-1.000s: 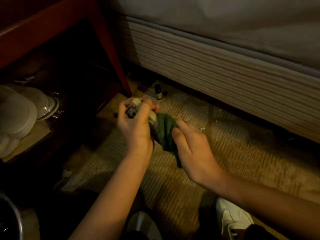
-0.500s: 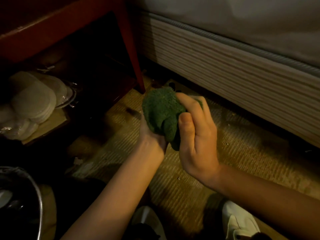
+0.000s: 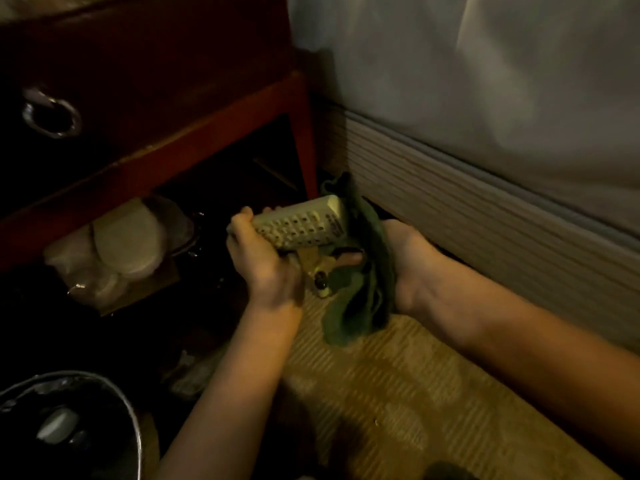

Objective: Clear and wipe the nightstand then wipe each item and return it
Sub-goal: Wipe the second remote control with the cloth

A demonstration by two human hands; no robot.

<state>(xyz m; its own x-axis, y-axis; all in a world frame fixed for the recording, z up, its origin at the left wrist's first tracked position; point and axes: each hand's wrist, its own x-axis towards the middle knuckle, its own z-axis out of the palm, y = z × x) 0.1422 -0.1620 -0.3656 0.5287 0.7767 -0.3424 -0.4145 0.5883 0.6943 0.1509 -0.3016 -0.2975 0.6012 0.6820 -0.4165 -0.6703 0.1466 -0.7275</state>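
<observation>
A person's left hand (image 3: pixel 263 261) curls its fingers round the lower end of a cream-coloured plastic remote control (image 3: pixel 301 223), holding it button-side up above a ribbed tan carpet (image 3: pixel 398 393). The right hand (image 3: pixel 405 258) grips a dark green terry cloth (image 3: pixel 360 271), bunched against the far end of the remote control and hanging in folds below the palm; a fingertip shows through the folds under the remote control. Just below the remote control, between the two hands, a small dark bottle (image 3: pixel 320 280) stands on the carpet. Behind the left hand is a dark red wooden table (image 3: pixel 194 140) with a metal ring pull (image 3: pixel 52 112) on its drawer; pale round pads in clear wrapping (image 3: pixel 128 240) lie on its lower shelf. A round metal-rimmed bin (image 3: pixel 104 403) sits at lower left. A bed with a ribbed beige base and grey sheet (image 3: pixel 485 188) runs along the right.
</observation>
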